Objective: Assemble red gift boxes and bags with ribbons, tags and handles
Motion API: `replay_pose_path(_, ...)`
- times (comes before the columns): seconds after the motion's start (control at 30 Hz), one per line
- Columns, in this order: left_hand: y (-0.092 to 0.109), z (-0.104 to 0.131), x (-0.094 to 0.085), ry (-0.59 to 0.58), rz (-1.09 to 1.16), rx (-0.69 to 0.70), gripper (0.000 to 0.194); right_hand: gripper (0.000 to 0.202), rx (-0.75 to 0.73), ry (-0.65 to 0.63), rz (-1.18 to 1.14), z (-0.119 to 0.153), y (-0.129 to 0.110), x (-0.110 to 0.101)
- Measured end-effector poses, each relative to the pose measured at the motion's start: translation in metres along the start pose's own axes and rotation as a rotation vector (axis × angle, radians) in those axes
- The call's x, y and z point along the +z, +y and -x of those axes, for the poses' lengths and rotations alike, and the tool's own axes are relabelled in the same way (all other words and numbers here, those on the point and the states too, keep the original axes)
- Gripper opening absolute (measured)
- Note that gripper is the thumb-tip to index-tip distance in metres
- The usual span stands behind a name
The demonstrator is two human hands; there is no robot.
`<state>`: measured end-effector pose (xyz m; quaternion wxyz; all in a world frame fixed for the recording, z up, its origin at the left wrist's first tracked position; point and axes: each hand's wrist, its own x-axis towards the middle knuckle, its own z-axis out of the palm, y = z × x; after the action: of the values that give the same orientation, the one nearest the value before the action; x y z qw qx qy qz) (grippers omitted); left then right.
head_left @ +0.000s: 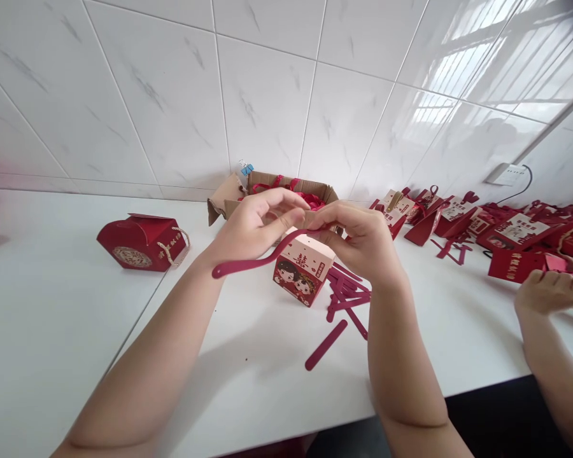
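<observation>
A dark red strap (248, 264) with a small hole near its rounded end is pinched in my right hand (363, 238). Its free end curves down to the left, across my left wrist. My left hand (265, 222) is closed in a pinch, its fingertips beside those of my right hand; what lies between them is hidden. Below both hands a small gift box (298, 280) with a pink top and a printed cartoon couple stands on the white table (248, 394). More dark red straps (346, 296) lie in a loose pile at its right, with one single strap (325, 345) nearer me.
A red box (138, 245) with a rope handle stands at left. Behind my hands is an open cardboard carton (327, 189) holding red ribbon-like pieces. Several finished-looking boxes (516, 229) line the wall at right. There a co-worker's hands (549, 289) hold a red box (516, 264).
</observation>
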<state>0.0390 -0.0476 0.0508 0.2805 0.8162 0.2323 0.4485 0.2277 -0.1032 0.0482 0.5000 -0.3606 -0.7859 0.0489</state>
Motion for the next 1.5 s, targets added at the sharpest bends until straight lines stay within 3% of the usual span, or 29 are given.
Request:
replay_pose_path(0.1, -0.028, -0.003, -0.003, -0.017, -0.011, -0.030, 0.038, 0.009, 0.065, 0.054, -0.003, 0.000, 0.001, -0.008)
replay_pose_path(0.23, -0.065, -0.002, 0.001, -0.290, -0.100, -0.215, 0.073, 0.005, 0.193, -0.007, -0.074, 0.008, 0.007, -0.019)
replay_pose_path(0.3, -0.076, 0.000, 0.009, -0.325, -0.085, -0.282, 0.074, 0.003, 0.231, -0.083, -0.113, 0.018, 0.014, -0.021)
replay_pose_path(0.37, -0.081, 0.004, 0.018, -0.277, -0.027, -0.287, 0.063, 0.001, 0.258, -0.094, -0.134, 0.032, 0.025, -0.020)
replay_pose_path(0.5, -0.079, 0.014, 0.028, -0.204, 0.054, -0.206, 0.047, 0.009, 0.342, -0.018, -0.298, 0.061, 0.053, -0.008)
replay_pose_path(0.6, -0.074, 0.025, 0.027, -0.172, 0.089, -0.148, 0.050, 0.012, 0.395, -0.026, -0.422, 0.073, 0.068, 0.011)
replay_pose_path(0.77, -0.069, 0.044, 0.027, -0.038, 0.161, -0.158, 0.070, 0.009, 0.394, 0.022, -0.355, 0.078, 0.067, 0.045)
replay_pose_path(0.87, -0.066, 0.052, 0.032, 0.042, 0.170, -0.179, 0.049, 0.011, 0.403, 0.058, -0.335, 0.079, 0.062, 0.058)
replay_pose_path(1.0, -0.064, 0.055, 0.035, 0.019, 0.068, -0.204, 0.023, 0.010, 0.427, 0.113, -0.349, 0.082, 0.056, 0.064)
replay_pose_path(1.13, -0.064, 0.053, 0.035, 0.031, 0.033, -0.179, 0.023, 0.008, 0.434, 0.155, -0.380, 0.082, 0.053, 0.065)
replay_pose_path(1.3, -0.064, 0.055, 0.040, 0.043, 0.139, -0.276, 0.030, 0.005, 0.420, 0.195, -0.408, 0.082, 0.056, 0.066)
replay_pose_path(1.5, -0.068, 0.055, 0.045, 0.074, 0.101, -0.309, 0.027, 0.003, 0.417, 0.190, -0.337, 0.084, 0.057, 0.066)
